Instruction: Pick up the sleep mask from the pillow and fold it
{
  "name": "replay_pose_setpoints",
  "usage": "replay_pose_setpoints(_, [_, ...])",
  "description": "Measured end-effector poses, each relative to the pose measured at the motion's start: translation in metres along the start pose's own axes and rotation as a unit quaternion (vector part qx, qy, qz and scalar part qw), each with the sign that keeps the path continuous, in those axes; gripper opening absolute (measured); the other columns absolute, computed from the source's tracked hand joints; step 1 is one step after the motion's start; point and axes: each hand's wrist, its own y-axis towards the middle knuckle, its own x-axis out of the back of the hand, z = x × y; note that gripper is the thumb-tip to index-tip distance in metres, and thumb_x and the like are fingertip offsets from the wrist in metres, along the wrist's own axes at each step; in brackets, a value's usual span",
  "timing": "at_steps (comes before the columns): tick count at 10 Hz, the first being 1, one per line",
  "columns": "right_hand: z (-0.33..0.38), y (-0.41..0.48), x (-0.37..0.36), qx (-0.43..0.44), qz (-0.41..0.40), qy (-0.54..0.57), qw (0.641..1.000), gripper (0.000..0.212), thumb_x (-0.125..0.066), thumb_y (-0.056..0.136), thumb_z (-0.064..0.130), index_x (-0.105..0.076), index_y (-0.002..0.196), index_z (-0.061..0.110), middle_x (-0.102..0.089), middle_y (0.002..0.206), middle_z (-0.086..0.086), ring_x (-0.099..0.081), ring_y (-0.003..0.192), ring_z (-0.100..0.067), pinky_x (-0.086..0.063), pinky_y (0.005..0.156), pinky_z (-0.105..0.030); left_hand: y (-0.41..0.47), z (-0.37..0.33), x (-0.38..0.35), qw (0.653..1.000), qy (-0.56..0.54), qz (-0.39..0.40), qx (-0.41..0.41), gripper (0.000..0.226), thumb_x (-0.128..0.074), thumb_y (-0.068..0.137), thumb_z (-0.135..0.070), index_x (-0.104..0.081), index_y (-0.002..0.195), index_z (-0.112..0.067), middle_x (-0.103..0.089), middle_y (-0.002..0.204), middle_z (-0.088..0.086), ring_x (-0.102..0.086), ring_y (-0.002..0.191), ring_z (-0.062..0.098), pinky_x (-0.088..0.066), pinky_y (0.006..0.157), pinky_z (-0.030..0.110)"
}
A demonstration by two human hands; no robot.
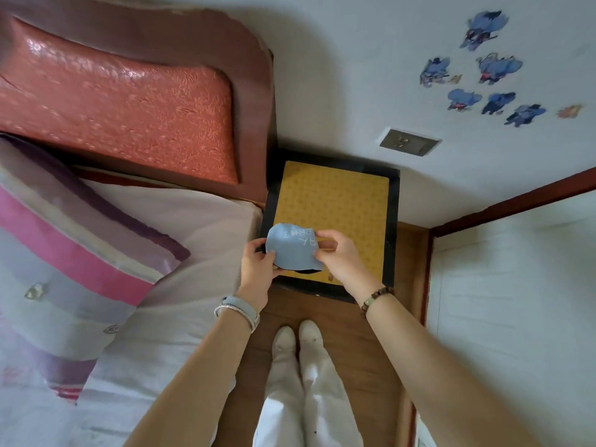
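Both hands hold the mask [292,248], a light blue piece of cloth, in the air over the near left corner of the desk [335,201], a small bedside stand with a yellow patterned top in a black frame. The mask is off the pillow [74,253] and well to its right. It looks doubled over into one rounded lobe, though the fold line itself is hard to make out. White lettering runs across its upper part, upside down and too blurred to read. A dark sliver shows under its lower edge; whether that is the mask's underside or its strap cannot be told.

The left hand [258,262] pinches the mask's left edge, thumb on top, the other fingers [280,269] mostly hidden beneath the cloth. The right hand [338,253] grips the right edge, its fingertips closed on the cloth at top and bottom; a yellowish strip shows inside that grip, and it is unclear whether it belongs to the mask or is the desk top seen through.

The left wrist wears a pale band and a bangle, the right a string of brown beads. The pillow, striped pink, purple and grey, lies on the bed [180,317] and is cut off by the left edge. The padded red headboard [129,117] runs out of view at top left. Below the hands, white trouser legs and pale feet stand on a wooden floor [361,350]. On the wall [354,59], blue stickers are too blurred to identify, beside a socket [409,141].
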Motion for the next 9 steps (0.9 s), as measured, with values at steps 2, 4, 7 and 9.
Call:
replay_pose_setpoints(2, [-0.014,0.062,-0.016,-0.028,0.004,-0.024,0.999,0.045,-0.061,0.088,0.0,-0.056,0.131,0.013,-0.062,0.116,0.001,-0.058,0.095,-0.011,-0.042,0.059,-0.012,0.054,0.019,-0.019,0.998,0.044,-0.042,0.012,0.026,-0.049,0.096,-0.005,-0.051,0.116,-0.022,-0.058,0.103,-0.005,-0.061,0.094,0.01,-0.057,0.054,0.018])
replay_pose_setpoints(4, [-0.026,0.084,-0.023,-0.047,0.024,-0.008,0.999,0.042,-0.058,0.094,0.011,-0.054,0.136,0.011,-0.06,0.133,-0.005,-0.057,0.11,-0.015,-0.048,0.086,-0.025,0.078,0.024,-0.024,0.992,0.11,-0.049,0.031,0.038,-0.046,0.097,-0.011,-0.051,0.134,-0.02,-0.061,0.117,0.005,-0.062,0.103,0.024,-0.059,0.084,0.043])
replay_pose_setpoints(7, [-0.023,0.087,-0.018,-0.072,0.02,0.016,0.997,0.038,-0.05,0.098,0.016,-0.054,0.136,0.011,-0.058,0.137,-0.008,-0.056,0.117,-0.022,-0.049,0.093,-0.034,0.081,0.021,-0.026,0.996,0.044,-0.02,0.075,0.044,-0.046,0.096,-0.007,-0.05,0.138,-0.017,-0.06,0.098,-0.01,-0.059,0.087,0.012,-0.055,0.083,0.038])
replay_pose_setpoints(9, [-0.012,0.072,-0.001,-0.056,0.006,0.044,0.997,0.039,-0.053,0.098,0.022,-0.054,0.137,0.016,-0.053,0.143,-0.004,-0.053,0.129,-0.023,-0.043,0.111,-0.045,0.068,0.012,-0.018,0.996,0.028,-0.038,0.081,0.047,-0.048,0.097,-0.01,-0.046,0.143,-0.021,-0.058,0.108,-0.006,-0.056,0.088,0.012,-0.055,0.079,0.036])
